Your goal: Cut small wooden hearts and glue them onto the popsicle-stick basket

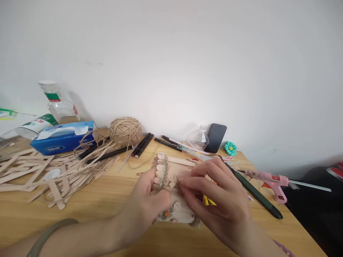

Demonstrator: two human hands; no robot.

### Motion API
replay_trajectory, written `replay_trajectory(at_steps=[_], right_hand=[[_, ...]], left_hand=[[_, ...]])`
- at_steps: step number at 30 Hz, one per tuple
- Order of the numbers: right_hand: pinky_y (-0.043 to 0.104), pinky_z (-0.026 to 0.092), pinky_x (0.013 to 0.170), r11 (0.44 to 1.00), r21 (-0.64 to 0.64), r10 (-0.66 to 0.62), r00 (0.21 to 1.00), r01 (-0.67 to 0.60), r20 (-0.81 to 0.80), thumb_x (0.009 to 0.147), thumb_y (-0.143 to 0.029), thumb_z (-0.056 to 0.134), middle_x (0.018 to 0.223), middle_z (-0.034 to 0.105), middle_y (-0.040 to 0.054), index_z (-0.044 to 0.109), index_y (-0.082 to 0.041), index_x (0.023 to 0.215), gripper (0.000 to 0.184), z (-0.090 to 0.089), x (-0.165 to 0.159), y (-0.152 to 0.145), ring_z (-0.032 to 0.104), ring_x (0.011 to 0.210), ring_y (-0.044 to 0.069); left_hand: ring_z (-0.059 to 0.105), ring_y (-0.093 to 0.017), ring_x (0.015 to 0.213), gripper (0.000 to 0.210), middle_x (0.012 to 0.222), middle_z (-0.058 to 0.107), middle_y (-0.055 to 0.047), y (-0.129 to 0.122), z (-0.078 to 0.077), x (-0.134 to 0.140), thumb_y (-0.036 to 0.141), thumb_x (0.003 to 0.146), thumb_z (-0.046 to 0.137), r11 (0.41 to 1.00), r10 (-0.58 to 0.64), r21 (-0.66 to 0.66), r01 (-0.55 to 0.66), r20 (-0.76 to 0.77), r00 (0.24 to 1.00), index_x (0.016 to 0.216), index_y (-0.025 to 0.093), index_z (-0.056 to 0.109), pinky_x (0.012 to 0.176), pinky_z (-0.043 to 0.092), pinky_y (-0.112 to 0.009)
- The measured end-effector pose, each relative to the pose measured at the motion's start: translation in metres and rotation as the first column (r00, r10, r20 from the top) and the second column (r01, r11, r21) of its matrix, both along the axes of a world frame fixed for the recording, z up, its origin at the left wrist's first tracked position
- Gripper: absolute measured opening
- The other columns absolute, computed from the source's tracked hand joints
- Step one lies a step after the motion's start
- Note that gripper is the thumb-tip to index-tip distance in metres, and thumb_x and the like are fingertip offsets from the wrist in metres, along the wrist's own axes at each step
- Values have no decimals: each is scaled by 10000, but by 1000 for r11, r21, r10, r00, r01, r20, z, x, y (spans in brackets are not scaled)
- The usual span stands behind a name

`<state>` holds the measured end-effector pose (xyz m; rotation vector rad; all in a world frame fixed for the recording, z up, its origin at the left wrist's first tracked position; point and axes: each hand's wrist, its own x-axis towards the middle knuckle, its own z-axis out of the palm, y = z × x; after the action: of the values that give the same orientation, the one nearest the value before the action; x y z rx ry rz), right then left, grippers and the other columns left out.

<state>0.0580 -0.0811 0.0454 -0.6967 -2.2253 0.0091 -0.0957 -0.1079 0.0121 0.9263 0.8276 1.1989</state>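
A small craft house (182, 163) of pale popsicle sticks lies on the table in front of me. Rounded stick ends overlap along its left edge, trimmed with twine and a glittery strip. My left hand (146, 205) grips that edge, thumb on top. At the middle of the panel, my right hand (218, 191) pinches at a flower of small wooden petals (173, 181); its fingertips partly cover the pinched petal. Lower on the panel are a loose-looking petal pair (177, 206) and an orange-centred flower (166, 214). Yellow pieces (209, 200) show partly behind my right hand.
Popsicle sticks (56, 191) pile up at left, near a blue tissue box (66, 137) and glass bottle (60, 105). A twine ball (125, 131), markers (143, 145) and a phone (216, 137) stand along the wall. A pink glue gun (274, 182) rests at the right edge.
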Motion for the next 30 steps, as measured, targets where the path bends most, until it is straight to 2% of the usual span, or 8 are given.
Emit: replay_trajectory(at_steps=[5,11,16,22,24,26,28,30], right_hand=[[293,420,583,1000,19,-6,1000,6,3,735,-39,613,710,595,44,652,-167,756,136,-1,-1,-1,493,668,153],[303,422,574,999,40,-23,1000,22,16,735,-33,604,696,599,41,642,-175,745,147,-1,-2,-1,495,656,156],[308,417,572,999,32,-44,999,44,-5,743,-42,600,701,604,39,640,-187,751,151,-3,-2,-1,491,660,159],[308,411,575,999,-5,-44,999,44,-29,744,-41,593,706,609,43,633,-176,743,141,-3,-5,1,498,666,162],[292,416,571,998,-58,-31,998,28,-48,761,-58,584,705,602,37,641,-177,757,132,-2,-6,3,507,660,155],[281,435,589,982,-189,-6,996,-12,-94,775,-91,582,723,596,27,647,-188,821,125,-2,-4,5,529,672,152],[280,453,628,929,-364,-7,980,-67,-198,794,-147,571,766,604,23,644,-208,888,134,-3,0,9,556,720,161],[279,453,656,864,-490,-78,928,-120,-364,813,-183,533,799,611,21,644,-222,887,139,-4,6,15,564,769,170]], left_hand=[[483,-106,562,216,570,566,39,-1,1,0,138,667,523,1000,-24,7,24,-2,1000,840,191,640,518,435,-188],[483,-106,567,159,555,555,39,-2,3,0,142,660,559,1000,29,2,-28,-23,999,790,186,638,511,416,-173],[467,-109,562,230,584,551,37,-2,5,0,121,663,514,1000,-5,14,5,-8,1000,841,191,641,514,413,-191],[452,-103,534,216,598,553,43,-2,-1,-2,114,683,530,1000,21,15,-21,-11,1000,854,197,632,537,417,-211],[480,-115,544,156,585,562,43,2,-5,-3,139,687,549,998,58,-33,-57,22,998,809,198,627,527,416,-211],[496,-121,544,99,583,578,39,7,-8,-4,153,678,558,988,129,-95,-123,62,990,746,192,618,496,400,-203],[486,-116,508,77,552,570,44,11,-9,-5,151,658,557,975,187,-139,-174,88,978,701,181,613,466,381,-199],[431,-99,426,65,470,505,65,15,-7,-4,150,650,551,967,214,-164,-197,93,972,664,172,611,461,382,-205]])
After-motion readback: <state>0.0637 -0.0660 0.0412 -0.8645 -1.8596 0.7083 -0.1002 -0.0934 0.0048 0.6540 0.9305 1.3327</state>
